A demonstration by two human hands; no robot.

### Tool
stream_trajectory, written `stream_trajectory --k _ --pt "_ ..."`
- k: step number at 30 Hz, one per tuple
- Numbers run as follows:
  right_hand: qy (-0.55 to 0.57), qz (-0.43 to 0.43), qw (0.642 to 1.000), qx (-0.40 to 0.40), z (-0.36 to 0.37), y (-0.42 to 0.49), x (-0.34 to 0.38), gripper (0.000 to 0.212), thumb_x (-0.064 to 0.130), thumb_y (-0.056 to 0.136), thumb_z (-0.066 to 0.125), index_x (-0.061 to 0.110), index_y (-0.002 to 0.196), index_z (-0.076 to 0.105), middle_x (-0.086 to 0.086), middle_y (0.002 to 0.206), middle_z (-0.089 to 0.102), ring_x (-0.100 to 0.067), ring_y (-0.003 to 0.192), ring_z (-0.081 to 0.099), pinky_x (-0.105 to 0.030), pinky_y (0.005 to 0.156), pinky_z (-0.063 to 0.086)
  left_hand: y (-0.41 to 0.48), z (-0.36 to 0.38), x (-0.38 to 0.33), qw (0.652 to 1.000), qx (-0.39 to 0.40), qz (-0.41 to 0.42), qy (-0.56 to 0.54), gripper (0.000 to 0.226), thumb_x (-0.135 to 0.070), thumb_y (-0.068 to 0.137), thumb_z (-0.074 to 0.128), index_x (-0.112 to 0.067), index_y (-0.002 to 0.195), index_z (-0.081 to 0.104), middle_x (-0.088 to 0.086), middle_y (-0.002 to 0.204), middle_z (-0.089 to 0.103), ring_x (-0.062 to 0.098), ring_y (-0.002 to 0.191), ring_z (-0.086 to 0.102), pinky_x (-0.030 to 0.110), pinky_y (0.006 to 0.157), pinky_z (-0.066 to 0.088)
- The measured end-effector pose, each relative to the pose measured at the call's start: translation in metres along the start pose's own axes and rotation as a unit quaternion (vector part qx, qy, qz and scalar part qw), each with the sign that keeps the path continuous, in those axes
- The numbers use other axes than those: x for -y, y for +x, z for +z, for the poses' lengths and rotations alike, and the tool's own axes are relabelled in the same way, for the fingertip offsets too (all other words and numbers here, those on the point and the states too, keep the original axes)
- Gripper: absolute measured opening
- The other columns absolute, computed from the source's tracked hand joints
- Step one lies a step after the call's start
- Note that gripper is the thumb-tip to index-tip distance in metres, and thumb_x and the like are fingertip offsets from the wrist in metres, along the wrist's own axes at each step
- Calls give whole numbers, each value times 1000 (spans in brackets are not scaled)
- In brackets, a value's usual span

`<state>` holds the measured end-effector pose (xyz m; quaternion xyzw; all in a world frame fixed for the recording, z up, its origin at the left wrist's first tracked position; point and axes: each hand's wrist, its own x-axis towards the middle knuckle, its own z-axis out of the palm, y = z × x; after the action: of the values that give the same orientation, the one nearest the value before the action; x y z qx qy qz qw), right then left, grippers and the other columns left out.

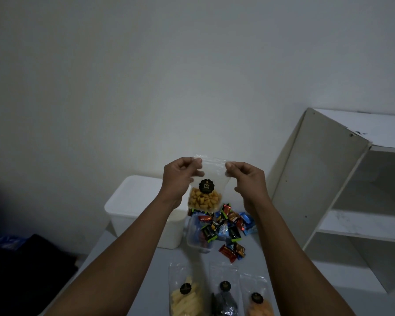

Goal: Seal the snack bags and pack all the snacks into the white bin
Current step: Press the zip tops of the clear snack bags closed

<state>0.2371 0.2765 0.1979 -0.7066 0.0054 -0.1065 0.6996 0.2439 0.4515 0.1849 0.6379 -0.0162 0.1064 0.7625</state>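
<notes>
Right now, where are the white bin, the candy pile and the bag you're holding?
White bin [132, 201], head view, its top.
Candy pile [224, 226], head view, middle wrappers.
Bag [205, 199], head view, the snacks inside.

Dim, grainy, soft (edges bowed)

snack bags [204, 197]: 4 | white bin [132, 208]: 1 | clear tub [197, 238]: 1 | hands: 2

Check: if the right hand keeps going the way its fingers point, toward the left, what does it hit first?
Likely the left hand: the right hand pinches the same clear snack bag top, fingers pointing across it. Depth unclear.
</notes>
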Motion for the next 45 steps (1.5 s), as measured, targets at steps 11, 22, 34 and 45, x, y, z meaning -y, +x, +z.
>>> stream_trajectory --k 11,22,34,45 --pt "-222 -56 963 142 3 8 12 13 22 89 71 11 87 77 -5 81 73 -8 68 61 -23 65 48 0 0 7 994 41 27 95 16 -21 99 56 -9 95 67 3 82 68 15 73 67 37 76 54" --pt "-285 -110 934 187 18 9 13 23 20 101 52 10 83 62 -2 70 56 -6 55 43 -18 53 37 -5 0 8 994 74 28 70 12 -16 91 68 -6 95 74 10 88 75 25 81 72 39 81 58" --pt "-447 -157 871 129 11 5 -22 24 41 104 37 25 91 50 9 83 52 -18 76 51 -45 79 47 11 -6 4 997 -54 33 38 7 -14 91 68 -10 87 72 2 77 69 11 68 63 29 73 54" --pt "-311 -89 942 89 2 -4 -28 22 29 100 56 12 87 63 -1 75 62 -12 68 55 -29 64 44 10 -5 12 999 -40 3 26 9 -22 91 69 -13 89 72 1 80 69 11 68 64 33 72 54"
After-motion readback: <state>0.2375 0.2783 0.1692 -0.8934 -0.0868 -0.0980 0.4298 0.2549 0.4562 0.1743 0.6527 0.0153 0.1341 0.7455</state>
